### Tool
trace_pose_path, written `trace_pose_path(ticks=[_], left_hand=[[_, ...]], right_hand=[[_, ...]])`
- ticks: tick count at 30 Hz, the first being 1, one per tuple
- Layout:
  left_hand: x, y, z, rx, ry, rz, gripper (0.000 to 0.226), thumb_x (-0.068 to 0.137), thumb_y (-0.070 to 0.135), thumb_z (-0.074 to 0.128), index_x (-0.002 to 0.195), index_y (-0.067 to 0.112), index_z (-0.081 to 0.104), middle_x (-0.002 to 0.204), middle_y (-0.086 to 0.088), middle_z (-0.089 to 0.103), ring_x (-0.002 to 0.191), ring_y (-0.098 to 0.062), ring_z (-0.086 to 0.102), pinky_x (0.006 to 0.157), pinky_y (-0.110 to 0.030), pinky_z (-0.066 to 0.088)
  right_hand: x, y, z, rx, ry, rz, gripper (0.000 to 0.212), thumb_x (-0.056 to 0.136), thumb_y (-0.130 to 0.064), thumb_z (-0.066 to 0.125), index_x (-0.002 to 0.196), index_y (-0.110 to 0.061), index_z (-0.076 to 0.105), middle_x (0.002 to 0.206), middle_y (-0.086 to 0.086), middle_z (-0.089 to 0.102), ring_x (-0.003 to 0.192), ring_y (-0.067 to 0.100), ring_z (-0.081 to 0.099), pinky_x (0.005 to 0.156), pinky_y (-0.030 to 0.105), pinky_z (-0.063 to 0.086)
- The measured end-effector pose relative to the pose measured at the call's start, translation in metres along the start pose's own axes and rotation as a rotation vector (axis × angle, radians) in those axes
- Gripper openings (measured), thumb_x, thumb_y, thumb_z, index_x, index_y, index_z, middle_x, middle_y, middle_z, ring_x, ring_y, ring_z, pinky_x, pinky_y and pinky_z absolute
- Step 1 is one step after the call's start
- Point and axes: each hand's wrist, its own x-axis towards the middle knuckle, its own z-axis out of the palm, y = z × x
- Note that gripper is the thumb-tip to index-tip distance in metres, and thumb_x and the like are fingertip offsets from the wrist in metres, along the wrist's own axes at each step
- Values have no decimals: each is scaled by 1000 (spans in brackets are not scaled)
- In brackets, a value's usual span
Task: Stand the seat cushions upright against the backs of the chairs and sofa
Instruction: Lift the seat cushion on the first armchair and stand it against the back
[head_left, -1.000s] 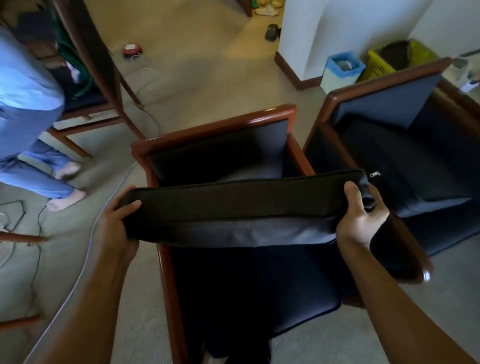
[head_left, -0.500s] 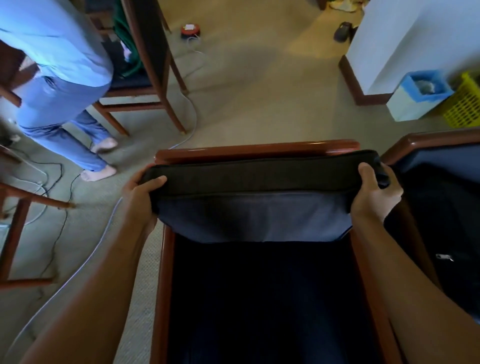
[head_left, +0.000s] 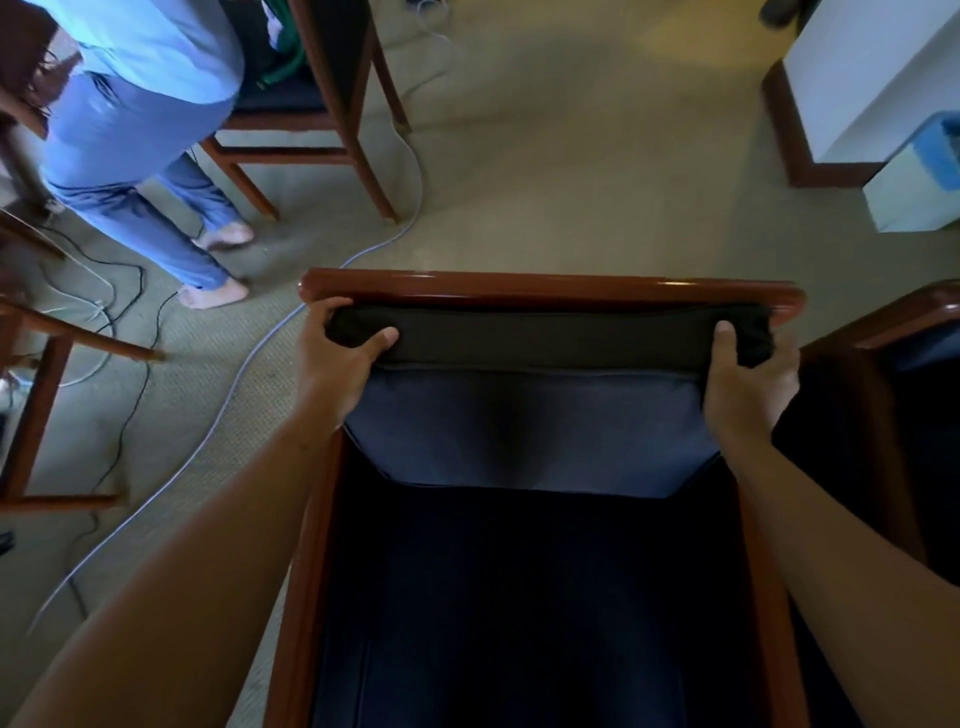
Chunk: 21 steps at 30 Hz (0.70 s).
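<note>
Carpeted room — seat cushion (head_left: 530, 431) upright against chair back (head_left: 550, 287); left hand (head_left: 337, 358), right hand (head_left: 748, 374) fingers clamped on top corners.

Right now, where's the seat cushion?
Head view, centre: the seat cushion stands upright in the armchair, its top edge just under the wooden back rail, gripped at the top corners by the left hand and the right hand.
</note>
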Motion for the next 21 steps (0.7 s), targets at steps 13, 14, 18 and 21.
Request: trace_pose_path(ticks=[13,14,18,21], left_hand=[[-115,71,27,942,-358,548,66,112,55,23,168,21,32,177,-21,20,163,-46,10,124,-75,-1],[-133,80,33,931,-403,593,66,112,55,24,169,21,30,177,-21,17,164,-45,8,125,-73,-2],[-213,113,63,919,-512,793,65,113,52,27,169,21,30,179,-20,14,165,-44,8,128,-70,5],[-271,136,91,898,-547,891,64,112,50,28,167,18,36,177,-21,17,164,-45,13,128,-70,10]], right_hand=[[-49,10,-113,-669,-311,-305,66,109,-53,29,164,-19,19,174,17,5,161,36,-1,129,55,9],[-57,14,-132,-702,-312,-306,64,109,-51,29,164,-19,21,174,16,4,161,35,-3,129,54,7],[-87,38,-209,-788,-283,-262,65,109,-52,29,164,-20,23,175,13,2,161,31,-8,130,51,1],[-102,62,-271,-804,-250,-202,64,108,-49,30,165,-20,23,175,12,0,161,30,-10,130,50,1]])
